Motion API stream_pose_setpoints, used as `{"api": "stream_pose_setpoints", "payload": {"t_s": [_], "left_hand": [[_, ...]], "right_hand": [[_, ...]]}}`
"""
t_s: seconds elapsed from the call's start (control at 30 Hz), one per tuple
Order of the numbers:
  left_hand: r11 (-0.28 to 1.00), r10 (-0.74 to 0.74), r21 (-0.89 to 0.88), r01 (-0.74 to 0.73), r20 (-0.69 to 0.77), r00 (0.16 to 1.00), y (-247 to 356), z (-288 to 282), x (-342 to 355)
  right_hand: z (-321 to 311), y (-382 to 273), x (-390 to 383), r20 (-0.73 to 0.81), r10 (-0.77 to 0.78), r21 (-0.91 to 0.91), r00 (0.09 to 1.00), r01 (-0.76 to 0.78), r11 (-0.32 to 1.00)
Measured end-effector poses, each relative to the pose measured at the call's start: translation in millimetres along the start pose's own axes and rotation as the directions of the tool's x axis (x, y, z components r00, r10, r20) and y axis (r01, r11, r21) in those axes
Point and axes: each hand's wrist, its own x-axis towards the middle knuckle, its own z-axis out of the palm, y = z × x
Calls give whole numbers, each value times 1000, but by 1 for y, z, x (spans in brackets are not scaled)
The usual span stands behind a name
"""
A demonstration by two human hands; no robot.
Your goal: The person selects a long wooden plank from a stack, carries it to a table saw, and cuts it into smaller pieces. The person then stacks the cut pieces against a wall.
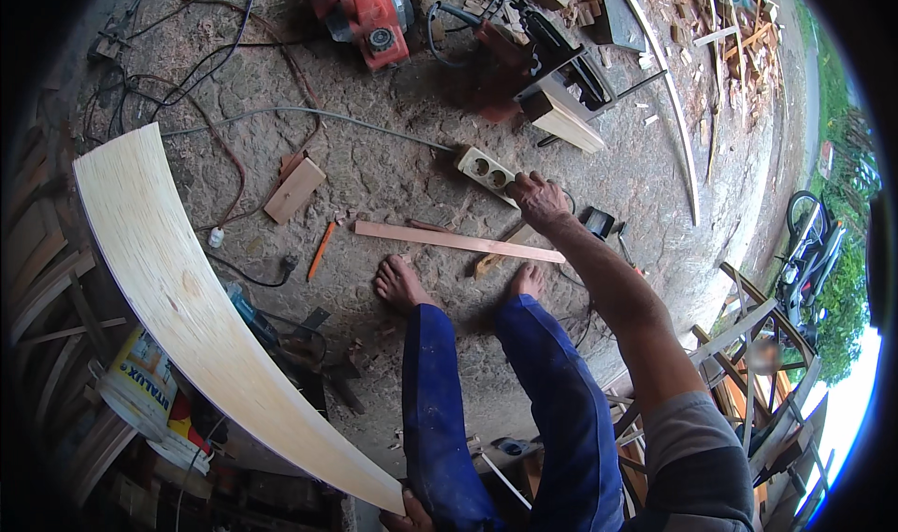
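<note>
A long pale board [201, 312], likely light, stiff and awkward, is gripped at its near end by the left hand [409, 515], while the right hand [538, 198], fingers curled, reaches toward a socket strip [486, 171].

Curved board [201, 317] left, wood strip [458, 241] before feet — power strip [486, 171] behind
</note>
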Motion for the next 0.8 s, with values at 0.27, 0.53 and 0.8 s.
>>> {"api": "stream_pose_setpoints", "payload": {"t_s": [0.27,0.53,0.8], "left_hand": [[998,49,33,-46,-80,996,-10,5,-4],[890,-223,-432,148,-130,966,-18,11,-8],[996,-6,-88,0,-73,997,-18,-5,5]], "right_hand": [[15,-4,-2,-17,27,42,999,-27,999],[-8,-2,-4,150,55,173,987,-81,982],[-7,-31,-2,128,191,121,973,-207,971]]}}
